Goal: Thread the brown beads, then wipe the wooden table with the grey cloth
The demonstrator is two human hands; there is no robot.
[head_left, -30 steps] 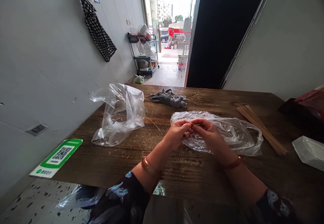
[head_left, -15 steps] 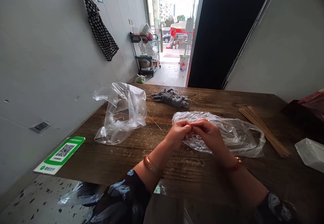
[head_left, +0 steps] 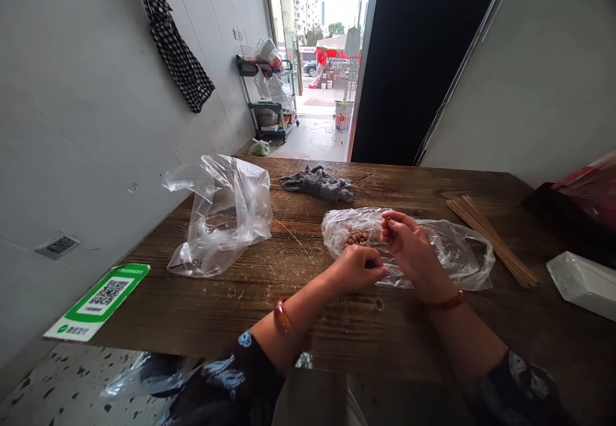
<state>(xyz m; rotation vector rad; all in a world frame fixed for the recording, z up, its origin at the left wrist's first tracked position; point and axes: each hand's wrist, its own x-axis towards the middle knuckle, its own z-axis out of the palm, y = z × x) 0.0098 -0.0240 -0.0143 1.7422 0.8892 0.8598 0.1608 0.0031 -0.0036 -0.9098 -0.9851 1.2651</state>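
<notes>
A clear plastic bag [head_left: 443,246] lies flat on the wooden table, with a small heap of reddish-brown nut-like pieces [head_left: 356,238] on its left part. My left hand [head_left: 357,269] is closed over the bag's near edge, thumb and fingertips brought together; whatever they hold is hidden. Just beyond it to the right, my right hand [head_left: 408,246] is raised above the bag in a pinch. Something tiny and brownish shows at its fingertips, too small to name. The two hands are apart.
Another clear bag [head_left: 231,214] stands crumpled at left. A grey cloth [head_left: 317,183] lies at the back. Thin wooden sticks [head_left: 495,240] and a white, plastic-wrapped block [head_left: 584,285] are at right. A green QR-code sign [head_left: 103,301] sits on the table's left edge.
My hands, together over the bag before, have separated: the left came nearer to me, the right moved up and away. The brown pieces in the bag are now uncovered. The view shifted slightly.
</notes>
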